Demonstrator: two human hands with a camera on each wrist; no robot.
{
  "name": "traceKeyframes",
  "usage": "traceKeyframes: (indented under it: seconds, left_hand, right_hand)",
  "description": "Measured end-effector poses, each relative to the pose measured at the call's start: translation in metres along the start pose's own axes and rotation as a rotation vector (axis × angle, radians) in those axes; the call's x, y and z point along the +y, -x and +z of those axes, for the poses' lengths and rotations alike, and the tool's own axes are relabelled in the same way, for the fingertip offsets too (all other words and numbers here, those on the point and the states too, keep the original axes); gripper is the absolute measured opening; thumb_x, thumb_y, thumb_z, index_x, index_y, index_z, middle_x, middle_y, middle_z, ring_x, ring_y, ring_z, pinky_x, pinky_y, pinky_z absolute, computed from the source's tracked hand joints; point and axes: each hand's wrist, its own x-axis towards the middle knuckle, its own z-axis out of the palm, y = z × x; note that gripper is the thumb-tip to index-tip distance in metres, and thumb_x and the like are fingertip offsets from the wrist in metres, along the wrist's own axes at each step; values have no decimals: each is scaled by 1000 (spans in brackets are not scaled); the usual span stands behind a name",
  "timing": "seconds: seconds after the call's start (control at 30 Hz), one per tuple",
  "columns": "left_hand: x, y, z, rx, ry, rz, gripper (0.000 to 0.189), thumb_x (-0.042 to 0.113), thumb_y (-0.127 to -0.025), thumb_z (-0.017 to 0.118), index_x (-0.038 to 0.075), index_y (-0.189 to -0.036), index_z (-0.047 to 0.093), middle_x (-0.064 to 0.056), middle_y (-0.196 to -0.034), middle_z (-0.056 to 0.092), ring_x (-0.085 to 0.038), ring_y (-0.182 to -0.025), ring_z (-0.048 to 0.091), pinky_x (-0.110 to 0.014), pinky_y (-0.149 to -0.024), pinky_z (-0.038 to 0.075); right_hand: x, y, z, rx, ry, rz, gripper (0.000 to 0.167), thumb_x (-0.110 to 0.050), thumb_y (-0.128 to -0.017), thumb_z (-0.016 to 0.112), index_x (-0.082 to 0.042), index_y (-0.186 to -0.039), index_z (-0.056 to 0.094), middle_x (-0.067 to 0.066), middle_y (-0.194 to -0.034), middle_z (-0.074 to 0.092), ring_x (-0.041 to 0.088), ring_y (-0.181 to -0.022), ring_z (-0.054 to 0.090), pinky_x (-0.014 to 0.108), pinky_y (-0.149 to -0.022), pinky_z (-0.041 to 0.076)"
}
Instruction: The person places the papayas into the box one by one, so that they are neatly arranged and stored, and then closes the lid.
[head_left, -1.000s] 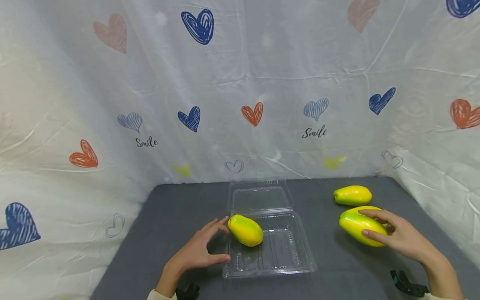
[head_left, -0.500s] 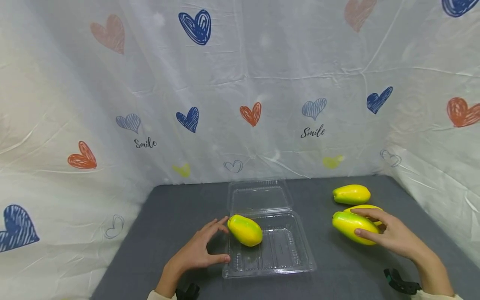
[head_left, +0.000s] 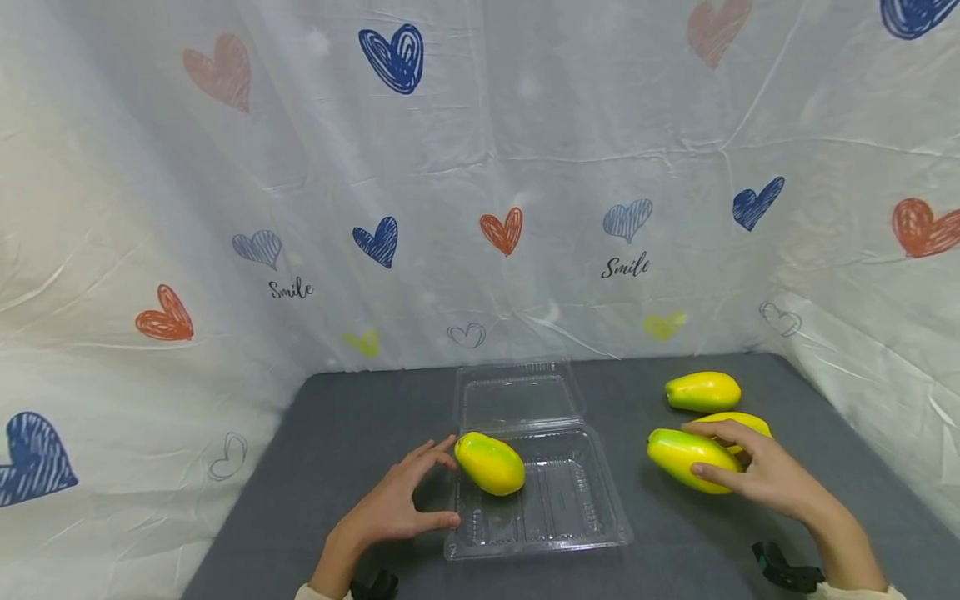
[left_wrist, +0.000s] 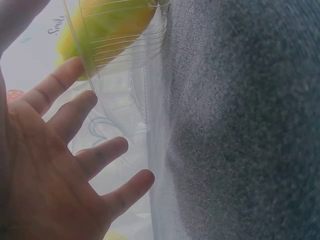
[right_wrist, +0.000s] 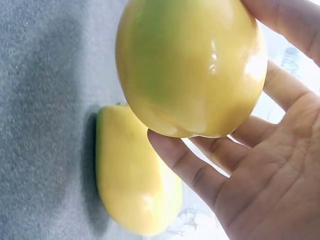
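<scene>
My right hand (head_left: 761, 471) grips a yellow-green papaya (head_left: 688, 460) between thumb and fingers, held over the table to the right of the clear plastic clamshell box (head_left: 540, 546). In the right wrist view the held papaya (right_wrist: 190, 65) hangs above the cloth, with another papaya (right_wrist: 135, 175) lying behind it. One papaya (head_left: 491, 464) lies in the left side of the box's base, stem end toward the back. At the box's left wall, my left hand (head_left: 397, 500) has its fingers spread. The left wrist view shows its fingertips (left_wrist: 75, 67) right at the clear wall.
Two more papayas lie on the right of the grey table (head_left: 360, 417): one at the back (head_left: 703, 392), another (head_left: 750, 421) partly behind the right hand. The box's lid (head_left: 517, 400) is laid back toward the heart-printed curtain (head_left: 450, 167).
My right hand has lifted a papaya away from the one beside it and carried it left toward the box. The left hand and the box have stayed in place.
</scene>
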Motion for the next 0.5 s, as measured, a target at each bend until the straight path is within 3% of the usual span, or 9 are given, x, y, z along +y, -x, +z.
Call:
traceKeyframes:
  seconds: [0.27, 0.5]
  left_hand:
    - [1, 0, 0, 2, 2, 3, 54, 52, -82, 82, 40, -126, 53, 15, -168, 27, -41, -157, 20, -83, -108, 24]
    - [2, 0, 0, 2, -1, 1, 54, 51, -82, 82, 41, -127, 53, 14, -168, 28, -41, -157, 21, -83, -108, 22]
  right_hand:
    - [-10, -7, 7, -10, -5, 8, 48, -25, -91, 78, -11, -135, 64, 9, -129, 66, -7, -98, 56, 24, -70, 52]
    - [-18, -12, 16, 9, -4, 12, 48, -28, -91, 78, -18, -136, 64, 8, -134, 65, -12, -106, 52, 24, -74, 53]
